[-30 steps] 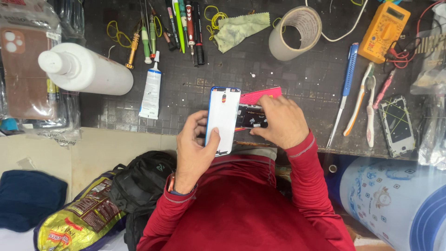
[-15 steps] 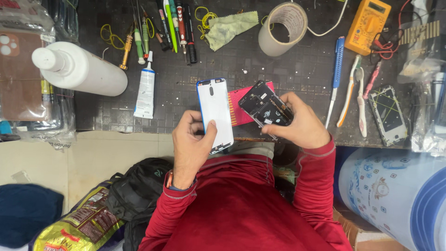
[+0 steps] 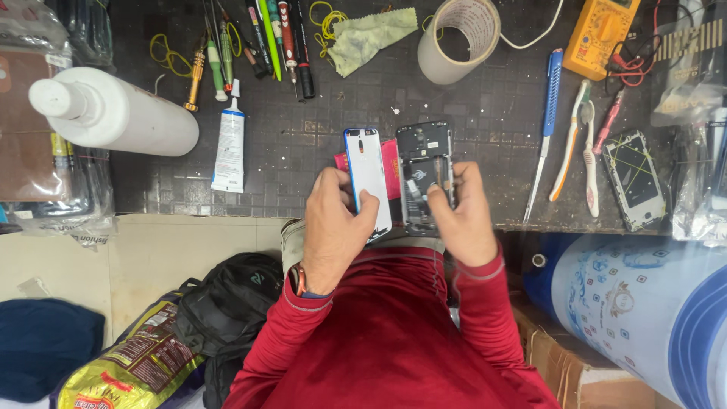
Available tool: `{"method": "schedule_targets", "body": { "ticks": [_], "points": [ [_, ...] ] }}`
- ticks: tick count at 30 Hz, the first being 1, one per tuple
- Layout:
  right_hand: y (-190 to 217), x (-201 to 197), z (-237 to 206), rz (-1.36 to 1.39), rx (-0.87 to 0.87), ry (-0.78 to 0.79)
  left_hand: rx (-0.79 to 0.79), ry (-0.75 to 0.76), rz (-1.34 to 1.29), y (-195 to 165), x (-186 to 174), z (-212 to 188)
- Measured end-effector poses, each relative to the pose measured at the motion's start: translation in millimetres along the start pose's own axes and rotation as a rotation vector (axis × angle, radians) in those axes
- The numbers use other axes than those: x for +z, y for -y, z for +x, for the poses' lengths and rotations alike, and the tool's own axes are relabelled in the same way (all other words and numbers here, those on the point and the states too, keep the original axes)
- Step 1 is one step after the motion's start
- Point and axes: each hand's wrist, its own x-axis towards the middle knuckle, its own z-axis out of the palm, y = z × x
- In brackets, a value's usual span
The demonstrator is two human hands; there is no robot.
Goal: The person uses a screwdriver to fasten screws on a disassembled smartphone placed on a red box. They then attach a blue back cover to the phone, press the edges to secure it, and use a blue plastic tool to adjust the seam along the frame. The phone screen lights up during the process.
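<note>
My left hand grips a white phone back cover with a blue rim, held upright over the near edge of the dark workbench. Beside it, my right hand holds an opened dark phone body with its insides showing. The two parts stand side by side, close together. A red-pink flat item lies on the bench behind them, partly hidden. My red sleeves fill the lower middle of the view.
A white bottle and a white tube lie at left. Screwdrivers, a green cloth and a tape roll sit at the back. An orange multimeter, a blue tool, toothbrushes and another phone are at right. Bags lie below.
My right hand has turned the dark phone body from a tilted pose to upright beside the white cover. Both hands sit a little higher over the bench edge.
</note>
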Motion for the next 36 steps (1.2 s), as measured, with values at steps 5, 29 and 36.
{"method": "schedule_targets", "body": {
  "ticks": [5,29,36],
  "points": [
    [17,21,-7,-0.18,-0.059,-0.053,-0.007,0.03,-0.005,0,4,1],
    [43,34,4,-0.328,-0.192,0.059,-0.04,0.101,-0.08,-12,6,3],
    [46,35,0,-0.255,-0.141,0.099,-0.023,0.113,-0.206,-10,10,1]
  ]
}}
